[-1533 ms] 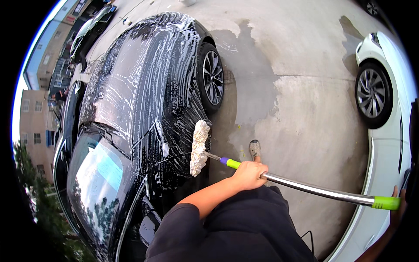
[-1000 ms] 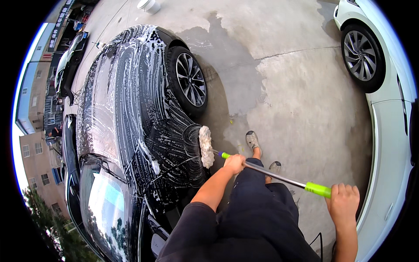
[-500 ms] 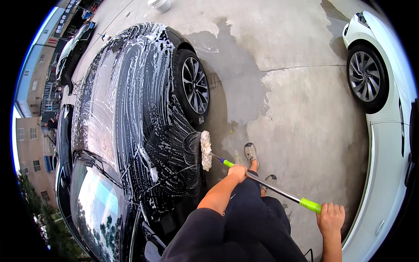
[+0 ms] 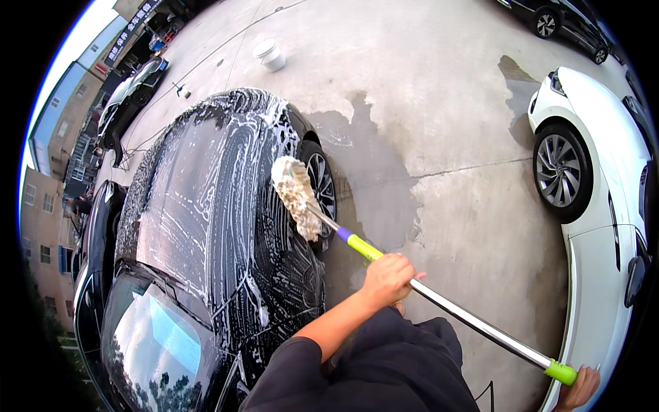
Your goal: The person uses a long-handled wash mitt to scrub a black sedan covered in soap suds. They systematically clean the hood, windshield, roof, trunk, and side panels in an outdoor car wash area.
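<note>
I hold a long-handled car wash mop slantwise across my front. My left hand is wrapped round the metal pole, just below its upper lime-green sleeve. At the lime-green end grip, my right hand is closed on the handle, partly cut off by the dark rim. The shaggy, cream-coloured mop head is over the front fender of a black car, by the front wheel; whether it touches the paint I cannot tell. White suds streak the hood and fender.
A white car stands along the right side. On the concrete, wet patches spread between the cars. A white bucket stands beyond the black car's front. More dark cars are parked at far left and upper right.
The mop head has risen from low on the fender behind the wheel to above the wheel. Both hands keep hold; the right has moved out to the right and down. The view has tilted up.
</note>
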### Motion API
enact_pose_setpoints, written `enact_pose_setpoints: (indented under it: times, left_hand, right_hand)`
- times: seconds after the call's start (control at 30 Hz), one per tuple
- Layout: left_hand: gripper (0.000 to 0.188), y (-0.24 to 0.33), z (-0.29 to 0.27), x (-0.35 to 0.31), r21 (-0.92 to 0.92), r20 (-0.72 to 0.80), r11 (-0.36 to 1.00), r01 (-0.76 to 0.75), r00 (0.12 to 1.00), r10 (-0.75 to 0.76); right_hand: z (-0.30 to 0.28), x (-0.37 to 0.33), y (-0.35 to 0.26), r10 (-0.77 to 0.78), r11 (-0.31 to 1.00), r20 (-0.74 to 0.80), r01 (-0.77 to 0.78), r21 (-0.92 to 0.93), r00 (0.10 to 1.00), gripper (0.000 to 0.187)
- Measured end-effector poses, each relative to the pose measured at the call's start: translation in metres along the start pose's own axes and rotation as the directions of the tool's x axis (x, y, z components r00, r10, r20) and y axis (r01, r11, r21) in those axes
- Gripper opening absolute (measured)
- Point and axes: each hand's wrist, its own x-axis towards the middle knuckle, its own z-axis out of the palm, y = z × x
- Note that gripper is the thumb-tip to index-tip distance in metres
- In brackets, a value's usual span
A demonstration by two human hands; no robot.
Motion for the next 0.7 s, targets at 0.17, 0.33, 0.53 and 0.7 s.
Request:
enact_pose_setpoints:
  times: [0.17, 0.33, 0.53, 0.7]
  left_hand:
    - [0.031, -0.066, -0.042, 0.048, 0.223, -0.122, 0.975, 0.008, 0.992, 0.020]
    - [0.025, -0.196, -0.026, 0.065, 0.378, 0.041, 0.919, 0.109, 0.990, -0.134]
    - [0.019, -0.334, -0.003, 0.125, 0.615, 0.182, 0.745, 0.258, 0.873, -0.453]
    - [0.019, -0.342, 0.028, 0.183, 0.606, 0.388, 0.784, 0.137, 0.809, -0.442]
  right_hand:
    - [0.003, 0.099, -0.082, 0.034, 0.987, -0.110, -0.016, 0.162, 0.993, 0.027]
    - [0.031, 0.197, -0.164, -0.083, 0.827, 0.413, -0.169, 0.536, 0.907, 0.038]
    - [0.094, 0.319, -0.239, -0.084, 0.652, 0.343, -0.209, 0.729, 0.936, 0.033]
    - [0.164, 0.372, -0.188, -0.105, 0.660, 0.391, -0.229, 0.715, 0.915, 0.039]
